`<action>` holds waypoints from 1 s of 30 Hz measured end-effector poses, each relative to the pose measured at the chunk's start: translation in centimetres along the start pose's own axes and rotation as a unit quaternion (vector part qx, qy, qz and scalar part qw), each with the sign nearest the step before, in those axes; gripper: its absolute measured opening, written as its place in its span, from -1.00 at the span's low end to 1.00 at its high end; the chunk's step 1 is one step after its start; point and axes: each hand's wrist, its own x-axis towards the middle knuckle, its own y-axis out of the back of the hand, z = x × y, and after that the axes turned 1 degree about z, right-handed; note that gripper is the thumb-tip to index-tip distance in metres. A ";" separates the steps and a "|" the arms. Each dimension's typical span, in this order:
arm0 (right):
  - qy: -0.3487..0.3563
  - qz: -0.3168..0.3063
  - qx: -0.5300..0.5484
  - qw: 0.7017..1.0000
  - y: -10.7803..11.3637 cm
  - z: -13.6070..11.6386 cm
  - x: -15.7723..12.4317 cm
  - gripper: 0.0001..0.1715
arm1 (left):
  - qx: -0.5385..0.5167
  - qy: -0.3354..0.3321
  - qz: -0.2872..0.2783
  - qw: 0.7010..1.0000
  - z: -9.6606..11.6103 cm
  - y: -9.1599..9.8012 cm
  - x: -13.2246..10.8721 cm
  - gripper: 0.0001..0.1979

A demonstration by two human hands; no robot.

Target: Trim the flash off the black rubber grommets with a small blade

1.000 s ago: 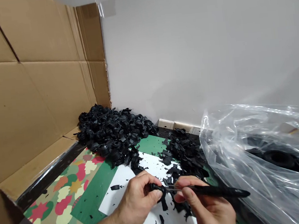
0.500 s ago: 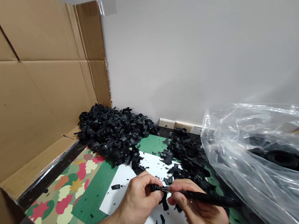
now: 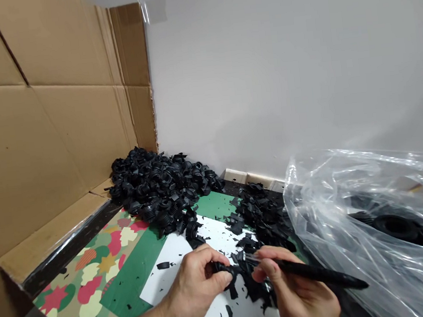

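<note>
My left hand (image 3: 198, 283) is closed, pinching a small black rubber part (image 3: 223, 268) between thumb and fingertips above a white sheet (image 3: 170, 271). Most of that part is hidden by the fingers. In my right hand (image 3: 290, 281) is a slim tool with a long black handle (image 3: 322, 274), its thin bright metal tip pointing left. The tip is apart from the rubber part. Behind my left hand lies a heap of ribbed black rubber parts (image 3: 157, 184). A pile of torn black scraps (image 3: 262, 213) lies beyond my right hand.
A tall cardboard sheet (image 3: 59, 119) borders the left side, and a grey wall (image 3: 281, 70) stands behind. On the right, a clear plastic bag (image 3: 322, 207) holds larger black rubber parts (image 3: 396, 225). Patterned paper (image 3: 91, 277) and green board (image 3: 133, 272) cover the surface.
My right hand and the tool have moved right, so the metal tip has come away from the rubber part. My left hand stays almost still with its grip.
</note>
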 end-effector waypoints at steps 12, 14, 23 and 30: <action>-0.003 -0.108 0.149 0.983 -1.2 -0.2 -1.4 -0.89 | -0.004 0.001 -0.003 1.000 0.0 0.1 0.1 -0.84; 0.005 -0.111 0.145 0.983 -1.1 -0.3 -1.4 -0.90 | -0.009 0.004 -0.003 1.000 -0.1 0.0 0.1 -0.84; -0.024 -0.085 0.135 0.987 -1.6 -0.5 -1.7 -0.70 | -0.001 -0.027 -0.001 1.000 -0.4 -0.1 -0.1 -0.86; -0.243 -0.079 0.260 0.931 -1.0 -2.0 -0.8 -0.60 | 0.010 -0.022 0.014 1.000 -0.4 0.1 0.1 -0.85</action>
